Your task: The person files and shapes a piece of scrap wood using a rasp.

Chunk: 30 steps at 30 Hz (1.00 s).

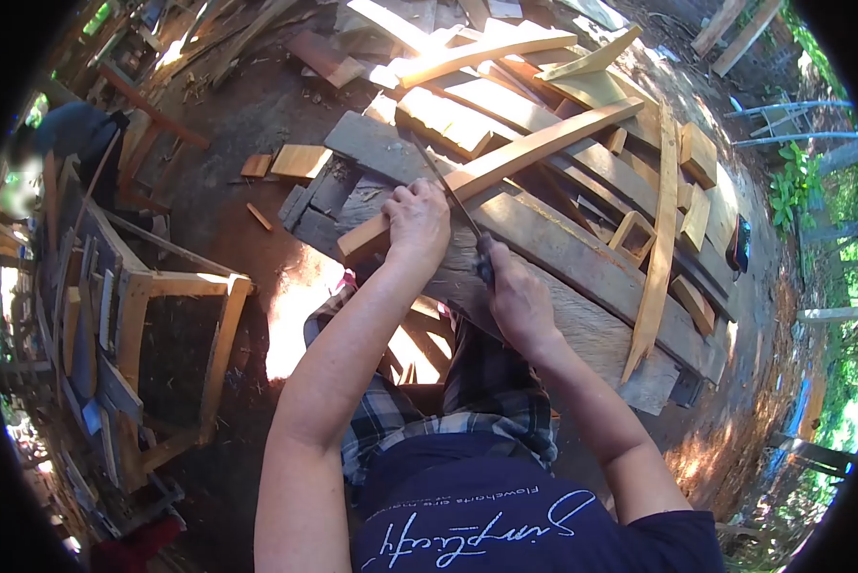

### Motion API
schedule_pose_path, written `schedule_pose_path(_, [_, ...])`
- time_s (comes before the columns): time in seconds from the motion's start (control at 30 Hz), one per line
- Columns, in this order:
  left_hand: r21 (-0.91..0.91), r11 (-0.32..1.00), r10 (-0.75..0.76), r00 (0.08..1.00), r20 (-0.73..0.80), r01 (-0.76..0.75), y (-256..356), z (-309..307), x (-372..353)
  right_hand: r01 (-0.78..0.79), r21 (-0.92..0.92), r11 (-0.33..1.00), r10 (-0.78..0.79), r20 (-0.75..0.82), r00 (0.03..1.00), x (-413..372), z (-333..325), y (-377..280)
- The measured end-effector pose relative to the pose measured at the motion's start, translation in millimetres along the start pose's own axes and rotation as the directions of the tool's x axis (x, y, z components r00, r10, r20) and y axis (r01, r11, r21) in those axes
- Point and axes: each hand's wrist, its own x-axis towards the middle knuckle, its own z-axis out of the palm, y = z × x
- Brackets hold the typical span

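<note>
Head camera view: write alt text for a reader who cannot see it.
A person's left hand holds down a long wooden strip on grey planks, while the right hand grips a dark-handled blade laid across it. Offcuts and a wooden frame sit nearby.

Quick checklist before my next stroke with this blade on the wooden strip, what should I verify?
1. Left hand holding the wooden strip down on the grey plank: ok.
2. Right hand closed round the dark handle: ok.
3. Left hand clear of the blade: not ok, the blade runs close alongside it.
4. Strip's far end supported: ok, it rests across the stacked boards.
5. Sharpness of the blade's edge: cannot tell.
6. Loose slat out of the stroke's way: ok, it lies at the far right end.
</note>
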Motion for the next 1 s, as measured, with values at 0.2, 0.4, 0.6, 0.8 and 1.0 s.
schedule_pose_path(0.2, [-0.098, 0.995, -0.004, 0.998, -0.066, -0.002, -10.3, 0.2, -3.4, 0.048, -0.026, 0.999, -0.051, -0.106, 0.993, 53.6, 12.6, -15.3])
schedule_pose_path(0.4, [-0.468, 0.880, -0.211, 0.952, -0.224, 0.085, -10.5, 12.5, -3.9, -0.082, -0.074, 0.994, 0.080, -0.033, 0.996, 52.5, 12.9, -18.2])
schedule_pose_path(0.6, [-0.511, 0.739, -0.561, 0.821, -0.107, 0.439, 1.8, 15.6, 24.8, -0.079, -0.077, 0.994, 0.078, -0.024, 0.997, 52.6, 11.8, -24.3])
schedule_pose_path(0.8, [-0.490, 0.764, -0.527, 0.844, -0.098, 0.420, 0.8, 15.7, 22.3, -0.086, -0.137, 0.987, 0.093, 0.045, 0.995, 42.8, 0.3, -29.3])
schedule_pose_path(1.0, [-0.554, 0.709, -0.561, 0.826, -0.065, 0.438, -2.8, 14.5, 27.0, -0.083, -0.177, 0.981, 0.094, 0.055, 0.994, 51.2, -1.6, -27.5])
